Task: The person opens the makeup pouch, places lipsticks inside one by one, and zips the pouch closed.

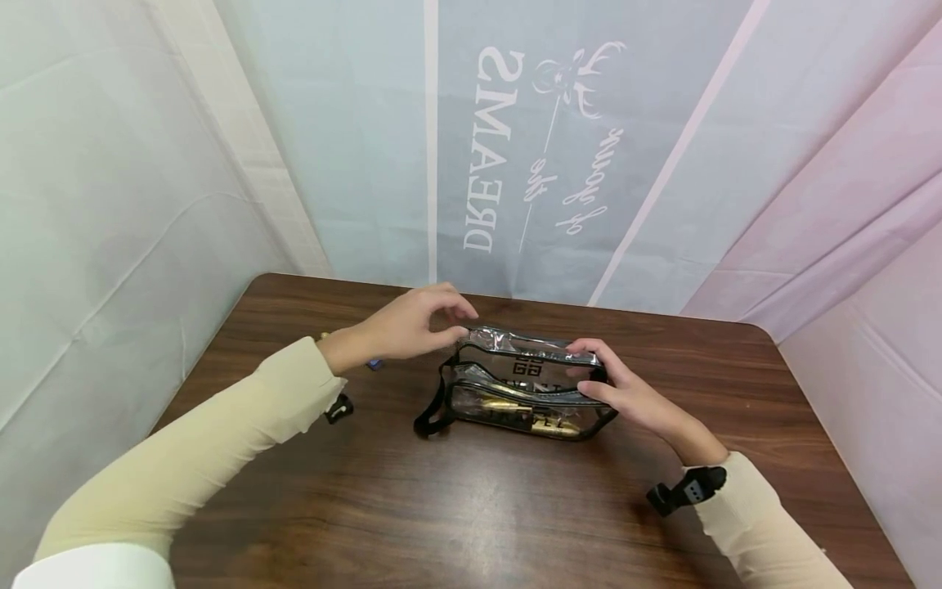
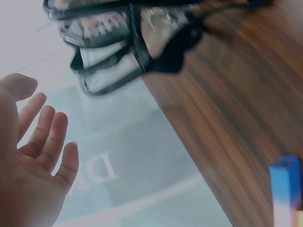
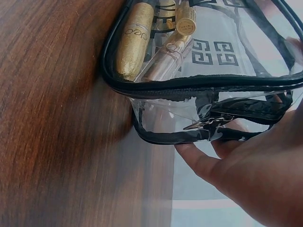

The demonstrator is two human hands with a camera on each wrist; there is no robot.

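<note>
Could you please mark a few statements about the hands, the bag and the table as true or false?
1. The right hand grips one end of the clear bag. True.
2. The left hand also grips the bag. False: it is near the other end, holding nothing.
3. Gold tubes lie inside the bag. True.
4. The bag's trim is bright red. False: the trim is black.
5. A black strap sticks out at the bag's end nearer the left hand. True.
6. The table has a white top. False: it is brown with a wood grain.
</note>
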